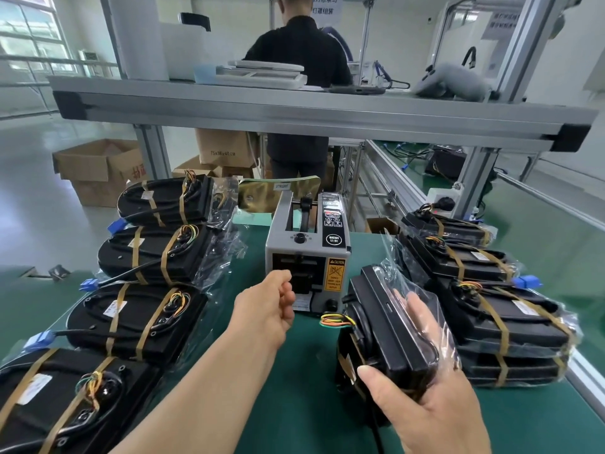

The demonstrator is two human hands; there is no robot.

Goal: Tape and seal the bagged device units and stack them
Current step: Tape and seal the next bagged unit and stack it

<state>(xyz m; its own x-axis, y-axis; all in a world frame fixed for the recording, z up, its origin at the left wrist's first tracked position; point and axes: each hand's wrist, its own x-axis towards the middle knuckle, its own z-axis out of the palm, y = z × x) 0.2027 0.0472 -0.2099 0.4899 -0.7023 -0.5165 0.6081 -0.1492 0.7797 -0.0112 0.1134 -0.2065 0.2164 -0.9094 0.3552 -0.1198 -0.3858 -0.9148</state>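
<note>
Right hand [435, 404] grips bagged unit [393, 326] upright, thumb on the near side, fingers behind the film. Left hand [271, 306] is apart from it, fingers curled at the tape dispenser [307, 244] outlet; can't tell if pinching tape. Taped stack [491, 309] just right.

My left forearm [203, 385] stretches forward, left hand [266, 301] with fingers curled. My right hand [425, 404] grips a bagged unit [389, 329], thumb on its near side.
</note>
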